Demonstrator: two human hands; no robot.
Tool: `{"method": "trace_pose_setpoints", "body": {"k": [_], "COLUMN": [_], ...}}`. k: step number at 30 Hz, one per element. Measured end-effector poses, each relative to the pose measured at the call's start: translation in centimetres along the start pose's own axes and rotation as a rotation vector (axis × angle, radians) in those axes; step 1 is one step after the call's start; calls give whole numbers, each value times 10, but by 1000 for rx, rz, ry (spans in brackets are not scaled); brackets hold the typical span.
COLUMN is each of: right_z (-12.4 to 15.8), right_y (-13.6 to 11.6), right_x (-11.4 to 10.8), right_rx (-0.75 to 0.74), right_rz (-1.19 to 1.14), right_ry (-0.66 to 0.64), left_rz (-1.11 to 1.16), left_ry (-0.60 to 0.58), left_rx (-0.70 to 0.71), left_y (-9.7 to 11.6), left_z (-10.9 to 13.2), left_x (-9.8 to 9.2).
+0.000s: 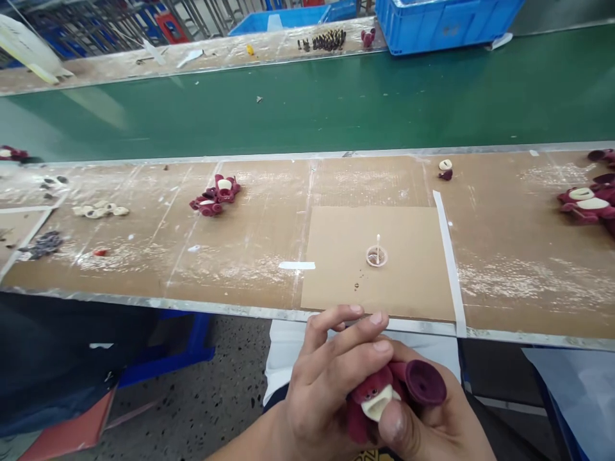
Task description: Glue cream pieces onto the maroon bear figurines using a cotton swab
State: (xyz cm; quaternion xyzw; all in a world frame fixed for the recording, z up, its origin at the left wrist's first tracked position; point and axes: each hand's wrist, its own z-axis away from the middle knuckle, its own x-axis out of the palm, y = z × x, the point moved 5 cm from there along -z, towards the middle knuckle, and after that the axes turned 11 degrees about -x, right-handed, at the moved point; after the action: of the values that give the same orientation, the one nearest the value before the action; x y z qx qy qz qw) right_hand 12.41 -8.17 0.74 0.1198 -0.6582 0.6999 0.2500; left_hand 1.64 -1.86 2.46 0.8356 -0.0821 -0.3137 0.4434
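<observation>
Close to my lap, below the table's front edge, I hold a dark red toy bear [371,388] with a cream muzzle and a round purple disc-like part on its right side. My left hand [312,378] is cupped over its top and left side, with the fingers laid across it. Around its right side and underside wraps my right hand [446,419], thumb pressed at the muzzle. Both hands cover much of the toy. On the cardboard sheet [336,237] ahead stands a small clear cup [376,257] with a cotton swab [378,246] upright in it.
More red bear pieces [216,195] lie left of the cardboard, others [586,202] at the far right. Cream parts [100,209] and grey pieces [45,244] sit further left. Beyond the table runs a green conveyor belt [298,109], with a blue crate [446,25] behind it.
</observation>
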Motion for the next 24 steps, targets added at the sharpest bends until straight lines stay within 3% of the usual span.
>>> {"method": "trace_pose_setpoints", "body": {"k": [5,7,11,13,16,20,24], "right_z": [5,2,-9,-13,-14,-15,-11], "right_y": [14,16,12,11,9,4,8], "right_x": [-6,-7,-3,-4,-7,-9,-15], "right_rx": [158,180,82,17,-24,95,209], "right_rz": [5,11,-67,-75,-94,-61,54], "right_ry": [79,88,-30,-42,-44,-32,78], "left_rz": [84,213,689,877,966,976,535], "left_ry": [11,9,-99,-139,-139,-198,-117], "left_rx": [-83,-242,-683,-799,-824,-795,-450], "left_y": [-7,-16,-35,-38,-40,-39,-34], "left_z": [1,3,8,10,8,4,-4], "left_x": [3,3,9,11,11,19,16]}}
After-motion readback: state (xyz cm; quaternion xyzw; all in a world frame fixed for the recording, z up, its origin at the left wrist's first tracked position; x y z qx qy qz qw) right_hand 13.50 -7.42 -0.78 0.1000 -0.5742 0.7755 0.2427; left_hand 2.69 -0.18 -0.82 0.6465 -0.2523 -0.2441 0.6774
